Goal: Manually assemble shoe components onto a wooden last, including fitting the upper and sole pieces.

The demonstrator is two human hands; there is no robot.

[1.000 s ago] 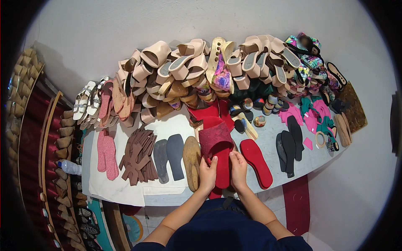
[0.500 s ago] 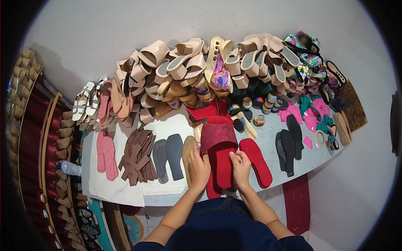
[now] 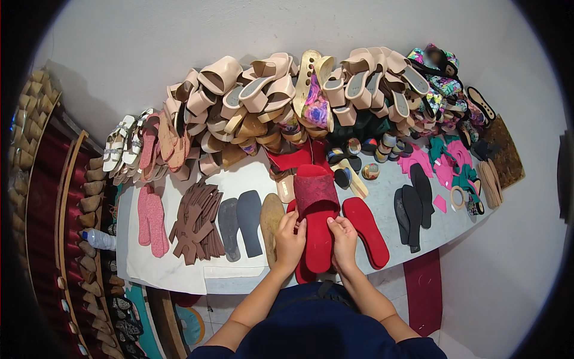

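A red open-toed slipper (image 3: pixel 318 230) with a dark red patterned strap is held between my two hands, toe pointing away from me. My left hand (image 3: pixel 291 242) grips its left edge, thumb on top near the strap. On the opposite edge my right hand (image 3: pixel 344 239) pinches it, thumb also on top. Under the slipper, partly hidden, lies a red sole (image 3: pixel 305 275) on the table. Another red sole (image 3: pixel 365 233) rests just right of my right hand. A tan foot-shaped piece (image 3: pixel 271 221) lies left of my left hand.
Beige heeled sandals (image 3: pixel 257 90) are piled along the wall at the back of the table (image 3: pixel 245 278). To the left lie grey soles (image 3: pixel 249 224), brown strips (image 3: pixel 197 221) and pink soles (image 3: pixel 152 221). Black soles (image 3: pixel 412 209) and pink-green scraps (image 3: pixel 445 167) are at right.
My left hand has shifted right and closer to the slipper's strap. The slipper has turned and moved slightly right, showing its sole more squarely. My right hand has barely moved.
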